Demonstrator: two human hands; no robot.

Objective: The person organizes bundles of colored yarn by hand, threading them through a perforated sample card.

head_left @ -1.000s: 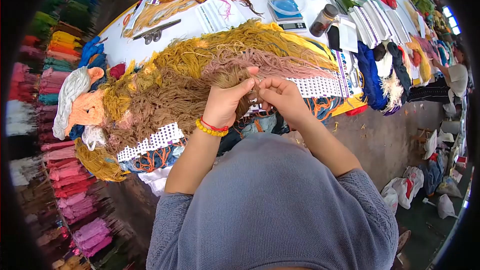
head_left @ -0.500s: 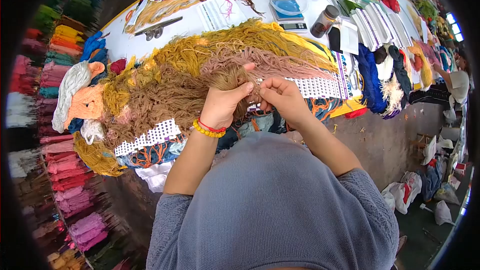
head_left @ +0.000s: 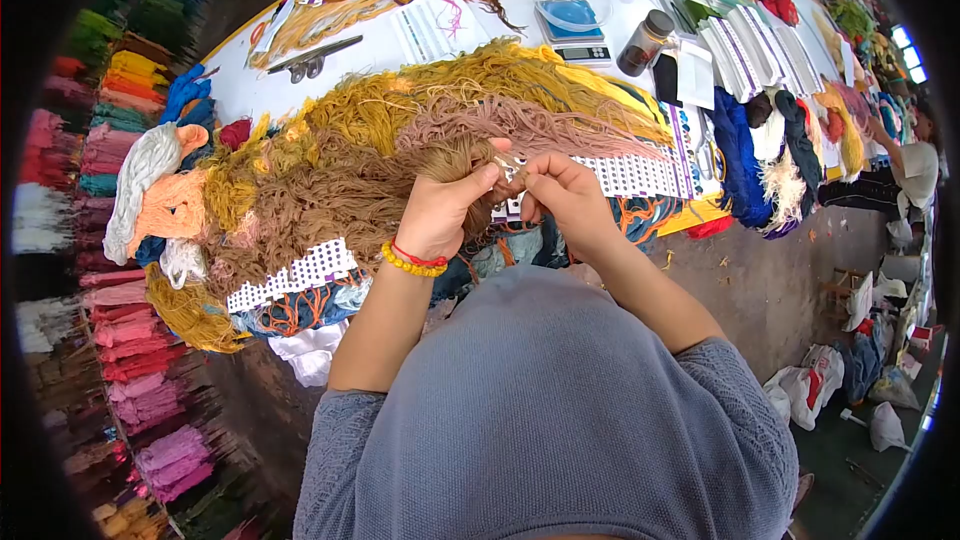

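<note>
The left hand [head_left: 440, 208] is clamped around a bundle of brown yarn [head_left: 330, 195], thumb pressed against the strands near the bundle's gathered end. The right hand [head_left: 562, 195] sits just beside it, fingertips pinched together on a few thin strands at that same end, so the two hands nearly touch. The brown yarn spreads away from the left hand across the white worktop [head_left: 250, 90], lying against a heap of mustard-yellow yarn [head_left: 470, 80] on its far side. A pinkish-mauve hank [head_left: 540, 125] lies just beyond the hands. Further beyond the yellow heap stand a small digital scale [head_left: 578, 35] with a clear dish and a dark bottle [head_left: 640, 42]; large scissors [head_left: 310, 58] lie well apart from the scale.
</note>
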